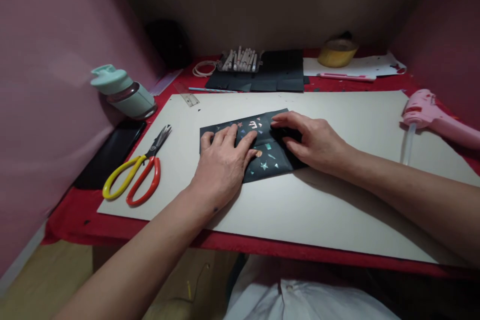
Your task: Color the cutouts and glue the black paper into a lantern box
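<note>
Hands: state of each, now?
Left hand: open, spread on the black card.
Right hand: half-curled at the card's right side; whether it grips cannot be told.

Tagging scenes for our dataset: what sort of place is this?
Probably a craft workspace; home or workshop, I can't tell. Signs: scissors, what looks like a pink glue gun, and black paper decorated with shiny shapes.

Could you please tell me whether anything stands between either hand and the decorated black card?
Nothing visible does: the left hand lies directly on the black card, and the right hand is at its right side. The scissors lie well to the left, the pink glue gun to the right.
</note>
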`<state>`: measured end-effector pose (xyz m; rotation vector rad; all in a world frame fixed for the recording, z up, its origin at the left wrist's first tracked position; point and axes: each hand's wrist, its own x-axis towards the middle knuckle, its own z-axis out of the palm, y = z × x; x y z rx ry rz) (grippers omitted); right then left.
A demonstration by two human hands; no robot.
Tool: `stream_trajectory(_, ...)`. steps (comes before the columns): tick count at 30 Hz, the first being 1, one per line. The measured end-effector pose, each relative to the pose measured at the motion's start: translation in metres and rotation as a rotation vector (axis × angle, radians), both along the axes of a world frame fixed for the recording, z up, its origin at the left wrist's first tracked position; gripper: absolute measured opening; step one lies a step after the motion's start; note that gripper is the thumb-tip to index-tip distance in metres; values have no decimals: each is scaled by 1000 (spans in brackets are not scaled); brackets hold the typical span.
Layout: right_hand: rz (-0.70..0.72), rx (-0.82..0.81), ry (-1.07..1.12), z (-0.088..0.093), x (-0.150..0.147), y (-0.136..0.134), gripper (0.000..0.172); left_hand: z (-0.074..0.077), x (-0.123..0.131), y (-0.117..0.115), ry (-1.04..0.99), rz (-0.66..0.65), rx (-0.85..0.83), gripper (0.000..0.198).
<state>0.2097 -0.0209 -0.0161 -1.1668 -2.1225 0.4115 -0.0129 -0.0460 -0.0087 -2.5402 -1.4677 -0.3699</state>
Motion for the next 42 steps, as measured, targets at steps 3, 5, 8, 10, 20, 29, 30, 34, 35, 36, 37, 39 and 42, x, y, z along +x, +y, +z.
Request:
stream_trajectory(3,-7,62,-23,-1,1,0,46,0,0,0,-24,0,-11,44)
stream_trajectory(5,-16,199,-60,0,1,-2,42,-1,-1,0,-33,-4,-11,44)
stream_trajectory(8,-43,434,-103,2,-1,-7,30,-3,-1,0,-34,-12,0,43)
stream_trajectory(10,-44,510,-118,3,-2,-11,28,-4,-1,0,-33,-16,10,43)
stream_trajectory(20,-75,251,-97,-6,2,-15,41,-3,0,-2,-28,-7,24,43)
stream_trajectory(29,-106,407,-192,0,-1,-21,32,-4,0,-3,-23,-12,40,43)
stream_trajectory(30,-89,408,-208,0,-2,-22,31,-4,0,-3,-24,-13,41,43)
stream_trajectory(34,-55,393,-258,-4,-1,-24,28,-4,-1,-3,-37,-15,39,44)
stream_trajectory(35,-58,395,-267,-4,-1,-24,28,-4,-1,-3,-42,-16,38,44)
stream_trajectory(36,-59,396,-280,-4,-1,-24,28,-4,-1,-3,-45,-17,36,44)
stream_trajectory(37,-61,398,-299,-3,-1,-25,28,-4,-1,-3,-45,-19,30,44)
stream_trajectory(39,-63,404,-355,0,-2,-26,28,-3,0,-3,-41,-21,17,44)
stream_trajectory(42,-48,432,-441,8,-6,-30,26,-2,1,-4,-44,-15,2,44)
